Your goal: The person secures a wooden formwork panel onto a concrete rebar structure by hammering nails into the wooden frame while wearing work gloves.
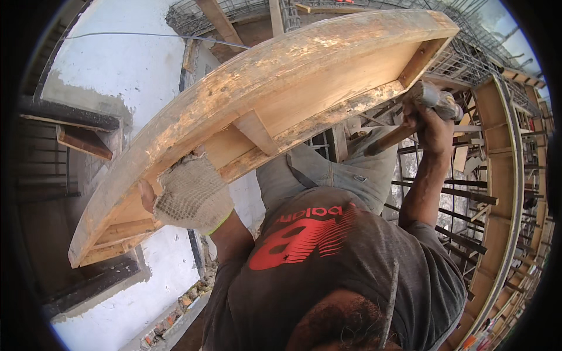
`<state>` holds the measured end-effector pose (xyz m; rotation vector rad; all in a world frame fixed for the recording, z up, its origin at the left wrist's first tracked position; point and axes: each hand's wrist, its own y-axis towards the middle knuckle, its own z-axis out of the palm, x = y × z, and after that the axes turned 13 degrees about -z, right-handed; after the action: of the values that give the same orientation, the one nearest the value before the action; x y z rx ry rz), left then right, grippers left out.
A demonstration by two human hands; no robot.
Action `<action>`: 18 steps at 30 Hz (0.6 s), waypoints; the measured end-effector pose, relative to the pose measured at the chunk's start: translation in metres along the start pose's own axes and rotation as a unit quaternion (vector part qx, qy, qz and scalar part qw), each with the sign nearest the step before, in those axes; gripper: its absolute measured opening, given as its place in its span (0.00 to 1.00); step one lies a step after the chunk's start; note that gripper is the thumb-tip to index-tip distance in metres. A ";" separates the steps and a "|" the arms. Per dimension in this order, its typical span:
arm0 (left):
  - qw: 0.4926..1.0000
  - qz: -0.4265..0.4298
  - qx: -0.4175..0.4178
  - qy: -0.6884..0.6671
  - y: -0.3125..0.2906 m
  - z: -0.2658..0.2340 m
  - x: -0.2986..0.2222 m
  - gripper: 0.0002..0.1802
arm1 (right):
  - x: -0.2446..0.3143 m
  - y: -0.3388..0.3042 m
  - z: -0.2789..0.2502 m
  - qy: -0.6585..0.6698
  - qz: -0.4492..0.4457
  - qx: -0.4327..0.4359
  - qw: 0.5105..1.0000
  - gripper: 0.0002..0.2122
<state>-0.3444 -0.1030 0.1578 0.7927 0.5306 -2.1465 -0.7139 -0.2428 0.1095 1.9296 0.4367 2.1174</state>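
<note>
A long, curved wooden formwork panel (257, 76) slants across the view from lower left to upper right. Thin crosspieces sit inside its frame, and its face is worn and crusted with dried cement. My left hand (193, 190), in a grey knitted glove with a bare thumb, grips the panel toward its lower left end. On the right, my bare right hand (434, 126) is closed around a hammer (391, 140) close to its head, beside the panel's upper right end. The wooden handle points down and left. Part of the hammer is hidden by the fingers.
A white plastered wall (120, 64) with dark openings stands to the left. Steel rebar cages (462, 64) rise behind the panel's far end. Along the right runs a tall curved plywood form (497, 175), with dark bars (451, 190) projecting beside it. A thin cable (146, 35) crosses at upper left.
</note>
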 end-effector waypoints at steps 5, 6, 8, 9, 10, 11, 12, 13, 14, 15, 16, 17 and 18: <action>0.997 0.007 0.075 0.021 -0.023 0.006 -0.002 0.44 | -0.001 -0.032 0.149 0.068 -0.138 0.309 0.939 0.14; 0.994 -0.018 0.106 -0.004 -0.015 -0.004 -0.011 0.44 | -0.004 -0.039 0.177 0.015 -0.248 0.254 0.935 0.15; 0.984 -0.061 0.157 -0.052 -0.005 -0.013 -0.023 0.46 | -0.019 -0.051 0.214 -0.030 -0.349 0.140 0.926 0.15; 0.983 -0.058 0.165 -0.060 -0.006 -0.011 -0.023 0.47 | -0.024 -0.057 0.224 -0.030 -0.301 0.155 0.941 0.15; 0.981 -0.058 0.172 -0.072 -0.009 -0.009 -0.019 0.48 | -0.029 -0.063 0.230 -0.033 -0.252 0.170 0.952 0.15; 0.979 -0.058 0.178 -0.084 -0.010 -0.007 -0.017 0.48 | -0.034 -0.065 0.233 -0.036 -0.202 0.185 0.961 0.15; 0.978 -0.069 0.177 -0.089 -0.013 -0.008 -0.018 0.49 | -0.037 -0.066 0.235 -0.050 -0.215 0.185 0.958 0.17; 0.976 -0.081 0.176 -0.095 -0.015 -0.008 -0.019 0.50 | -0.040 -0.066 0.236 -0.064 -0.228 0.185 0.954 0.20; 0.975 -0.093 0.175 -0.101 -0.017 -0.010 -0.020 0.51 | -0.043 -0.067 0.237 -0.079 -0.240 0.184 0.950 0.22; 0.973 -0.100 0.179 -0.108 -0.018 -0.014 -0.021 0.50 | -0.045 -0.067 0.238 -0.083 -0.229 0.177 0.954 0.22; 0.971 -0.108 0.183 -0.114 -0.016 -0.024 -0.024 0.49 | -0.047 -0.070 0.242 -0.088 -0.218 0.168 0.957 0.23; 0.968 -0.116 0.187 -0.120 -0.013 -0.034 -0.027 0.48 | -0.048 -0.072 0.246 -0.092 -0.206 0.159 0.961 0.23; 0.963 -0.109 0.215 -0.118 -0.008 -0.048 -0.029 0.45 | -0.046 -0.070 0.250 -0.111 -0.213 0.149 0.959 0.24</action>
<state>-0.3192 -0.0548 0.1442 0.7149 0.0220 -2.5644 -0.4627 -0.1815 0.0613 1.9698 1.0665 1.6140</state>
